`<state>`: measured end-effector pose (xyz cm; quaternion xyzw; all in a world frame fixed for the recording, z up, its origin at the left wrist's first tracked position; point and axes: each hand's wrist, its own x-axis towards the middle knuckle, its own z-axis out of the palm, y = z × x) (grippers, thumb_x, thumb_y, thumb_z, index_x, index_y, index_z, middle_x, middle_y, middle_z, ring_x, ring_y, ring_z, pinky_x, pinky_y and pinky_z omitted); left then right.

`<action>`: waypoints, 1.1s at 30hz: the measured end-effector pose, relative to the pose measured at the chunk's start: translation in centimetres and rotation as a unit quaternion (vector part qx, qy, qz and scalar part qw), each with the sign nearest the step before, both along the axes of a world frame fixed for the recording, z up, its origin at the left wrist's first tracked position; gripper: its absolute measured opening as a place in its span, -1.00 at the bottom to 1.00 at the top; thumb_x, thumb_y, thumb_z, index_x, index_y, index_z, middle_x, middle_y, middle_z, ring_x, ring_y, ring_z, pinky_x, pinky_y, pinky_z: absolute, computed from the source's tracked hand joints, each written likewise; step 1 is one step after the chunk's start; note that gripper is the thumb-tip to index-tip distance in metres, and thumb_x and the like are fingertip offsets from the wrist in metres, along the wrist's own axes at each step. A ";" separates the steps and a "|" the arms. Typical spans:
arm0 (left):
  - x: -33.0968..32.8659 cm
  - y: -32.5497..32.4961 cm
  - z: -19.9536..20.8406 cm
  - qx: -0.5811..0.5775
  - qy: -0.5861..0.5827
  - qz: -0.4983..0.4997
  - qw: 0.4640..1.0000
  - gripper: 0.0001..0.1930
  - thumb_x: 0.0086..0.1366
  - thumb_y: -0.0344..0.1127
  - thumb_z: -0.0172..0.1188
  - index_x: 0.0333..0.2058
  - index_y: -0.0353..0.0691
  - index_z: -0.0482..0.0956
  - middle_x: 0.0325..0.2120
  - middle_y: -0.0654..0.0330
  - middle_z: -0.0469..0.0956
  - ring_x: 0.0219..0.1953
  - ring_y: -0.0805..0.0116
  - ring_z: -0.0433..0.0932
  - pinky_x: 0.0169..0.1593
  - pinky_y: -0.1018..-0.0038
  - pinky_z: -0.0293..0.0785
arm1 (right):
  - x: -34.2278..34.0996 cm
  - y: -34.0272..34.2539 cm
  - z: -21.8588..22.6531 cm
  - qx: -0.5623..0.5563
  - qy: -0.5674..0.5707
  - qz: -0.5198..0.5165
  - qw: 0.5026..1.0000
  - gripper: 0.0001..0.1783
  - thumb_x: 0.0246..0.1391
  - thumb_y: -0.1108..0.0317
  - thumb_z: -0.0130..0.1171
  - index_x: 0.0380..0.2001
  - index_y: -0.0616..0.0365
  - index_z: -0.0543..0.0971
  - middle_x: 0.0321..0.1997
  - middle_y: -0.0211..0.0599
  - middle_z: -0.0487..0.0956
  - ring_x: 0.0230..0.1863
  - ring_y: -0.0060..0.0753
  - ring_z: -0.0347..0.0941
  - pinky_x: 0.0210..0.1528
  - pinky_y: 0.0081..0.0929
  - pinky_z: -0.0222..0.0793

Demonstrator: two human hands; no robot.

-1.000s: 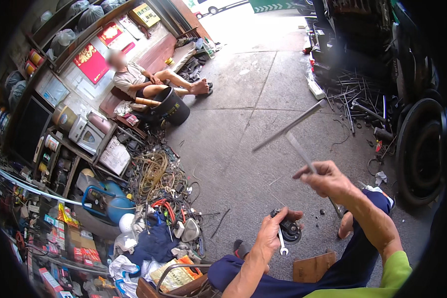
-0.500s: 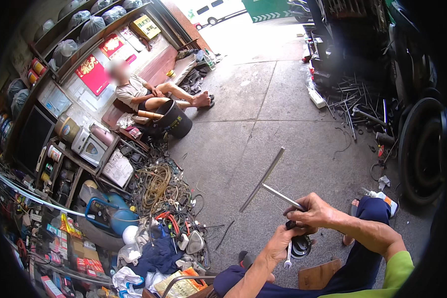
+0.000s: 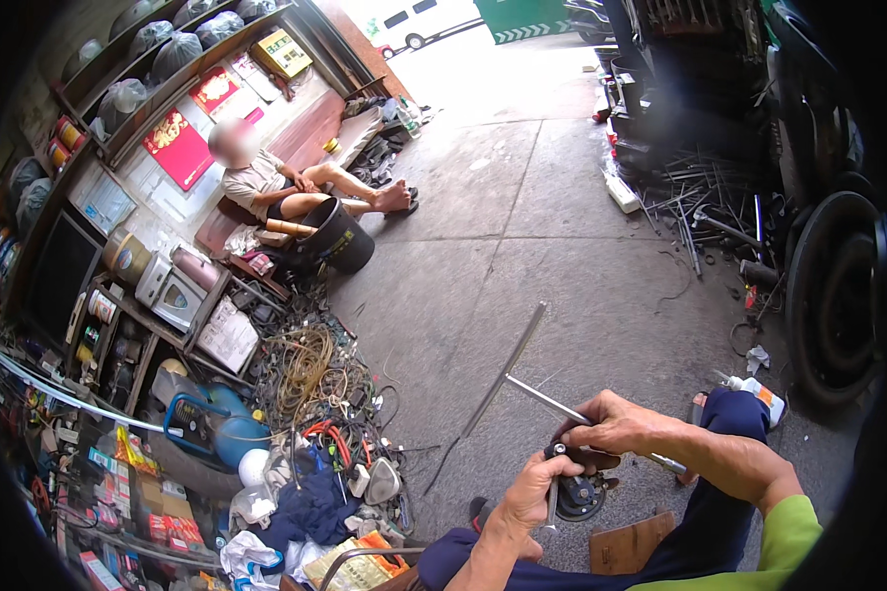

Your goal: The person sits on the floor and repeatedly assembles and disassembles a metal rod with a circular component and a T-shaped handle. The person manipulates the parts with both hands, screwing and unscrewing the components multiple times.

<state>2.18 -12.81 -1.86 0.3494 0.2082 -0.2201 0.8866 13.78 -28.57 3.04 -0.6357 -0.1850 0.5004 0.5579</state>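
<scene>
In the head view, the right hand (image 3: 616, 422) is curled tight round a silver T-shaped tool (image 3: 539, 393). The tool's cross bar sticks out ahead, over the floor (image 3: 434, 305), and a silver end pokes out on the other side of the hand. The left hand (image 3: 525, 490) is grasping a black part (image 3: 579, 499) with a round bottom, just below the right hand. A thin silver tool (image 3: 553, 500) is right by the left hand too. I cannot tell if the T-shaped tool touches the black part. Print shows in many spots. Two red posters (image 3: 179, 150) at the upper left have big gold marks, a yellow box (image 3: 284, 53) near them has dark print, and a black bucket (image 3: 343, 244) has yellow print too small to read. A white bottle (image 3: 765, 399) by the right knee (image 3: 737, 416) has an orange label. Little red boxes (image 3: 172, 527) at the lower left have tiny print. A green board (image 3: 527, 20) at the top has white arrows. The floor is grey and rough, with straight lines across it. A brown wooden piece (image 3: 631, 545) shows near the right knee. On the left, a heap of wires (image 3: 306, 369) sits by a blue tank (image 3: 241, 433), and a person (image 3: 254, 182) sits near the bucket. On the right, many metal rods (image 3: 695, 192) lie in a pile near a big black wheel (image 3: 838, 295).
</scene>
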 end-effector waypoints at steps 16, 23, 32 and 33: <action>0.8 -1.1 1.5 -0.024 0.001 -0.046 0.999 -0.54 0.14 -0.61 -0.05 0.07 -0.58 0.25 -0.08 -0.33 0.48 0.00 -0.19 0.53 0.11 -0.09 0.49 | 0.1 -1.0 -1.0 0.012 0.016 -0.017 1.000 -0.73 -0.05 0.40 0.31 -0.28 0.36 0.64 -0.55 -0.31 0.59 -0.56 -0.60 0.44 -0.55 -0.61 0.31; 0.5 -1.2 1.1 -0.003 -0.040 -0.059 0.997 -0.62 0.21 -0.53 -0.02 0.01 -0.59 0.36 -0.09 -0.16 0.54 -0.08 0.09 0.61 0.02 0.32 0.60 | 0.0 -0.9 -2.2 0.033 0.064 -0.045 0.996 -0.74 -0.05 0.38 0.33 -0.30 0.33 0.62 -0.60 -0.38 0.54 -0.63 -0.66 0.37 -0.65 -0.66 0.17; 0.2 -1.9 0.6 0.007 -0.088 0.065 0.994 -0.73 0.28 -0.53 0.09 -0.05 -0.47 0.46 -0.19 -0.03 0.59 -0.16 0.14 0.64 -0.07 0.28 0.64 | -0.5 0.0 -1.4 0.030 0.002 -0.095 0.995 -0.78 -0.01 0.39 0.27 -0.35 0.35 0.62 -0.48 -0.33 0.59 -0.48 -0.62 0.48 -0.45 -0.60 0.41; 0.2 -2.0 0.3 0.023 -0.081 0.064 0.994 -0.74 0.29 -0.51 0.10 -0.05 -0.47 0.47 -0.20 -0.01 0.60 -0.17 0.17 0.64 -0.07 0.31 0.63 | -0.4 -0.1 -1.3 0.023 -0.008 -0.101 0.995 -0.78 -0.01 0.39 0.26 -0.34 0.36 0.61 -0.46 -0.32 0.60 -0.45 -0.61 0.49 -0.41 -0.59 0.43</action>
